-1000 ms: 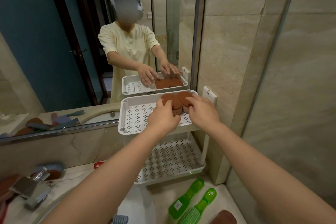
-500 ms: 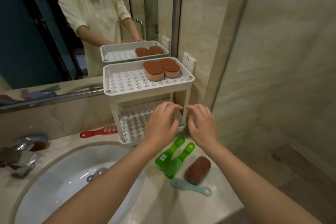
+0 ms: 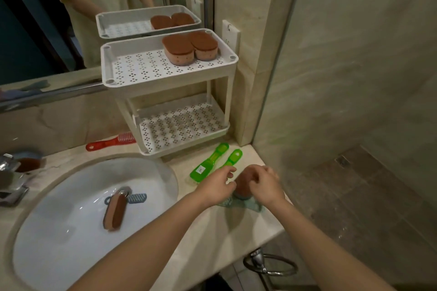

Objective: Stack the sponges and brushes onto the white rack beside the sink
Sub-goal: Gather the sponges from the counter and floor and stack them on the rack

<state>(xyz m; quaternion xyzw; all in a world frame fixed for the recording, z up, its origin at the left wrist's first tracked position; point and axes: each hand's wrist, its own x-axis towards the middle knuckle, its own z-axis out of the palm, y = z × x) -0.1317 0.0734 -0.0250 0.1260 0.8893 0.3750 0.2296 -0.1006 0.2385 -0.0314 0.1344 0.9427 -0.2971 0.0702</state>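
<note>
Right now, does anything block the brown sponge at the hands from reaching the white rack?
Nothing visible does. Two green plastic brushes lie low on the counter between them; two brown-topped sponges fill only the right end of the white plastic rack's top shelf.

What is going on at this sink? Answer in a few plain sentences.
A person is tidying up. The left grip and right grip flank a brown sponge by a teal brush; whether either holds it yet is unclear. Two sponges already sit on the top shelf of the white rack. Two green brushes, a red brush, and a stray sponge and blue brush in the sink are not racked.
</note>
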